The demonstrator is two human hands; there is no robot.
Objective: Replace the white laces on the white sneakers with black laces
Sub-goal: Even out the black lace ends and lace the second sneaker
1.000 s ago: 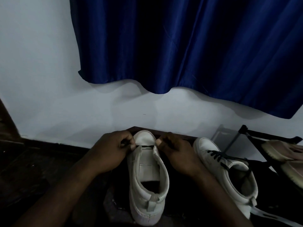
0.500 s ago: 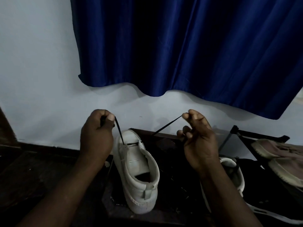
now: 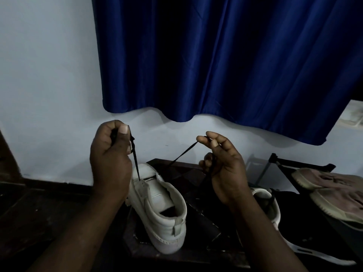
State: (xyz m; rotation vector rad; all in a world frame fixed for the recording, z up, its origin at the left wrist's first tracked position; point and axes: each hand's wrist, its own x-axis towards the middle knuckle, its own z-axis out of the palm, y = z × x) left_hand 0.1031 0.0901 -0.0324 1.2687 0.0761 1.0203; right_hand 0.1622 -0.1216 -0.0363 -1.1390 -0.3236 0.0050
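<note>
The lace now sits through the lowest eyelets of the sneaker, which stands heel toward me at 6 o'clock. A second ago both hands were down at its toe. Now I have the left hand fisted round one end at 10 o'clock and the right hand pinching the other at 2, both strands taut. I judge the ends are being evened before crossing. The second sneaker lies at 4 o'clock.

Dim, cool light from above leaves the wall palest — the curtain drops a soft shadow under its hem. The lower frame sinks into murk; the white sneaker reads grey, the black lace slightly blurred. Wide-angle bowing at the edges.
</note>
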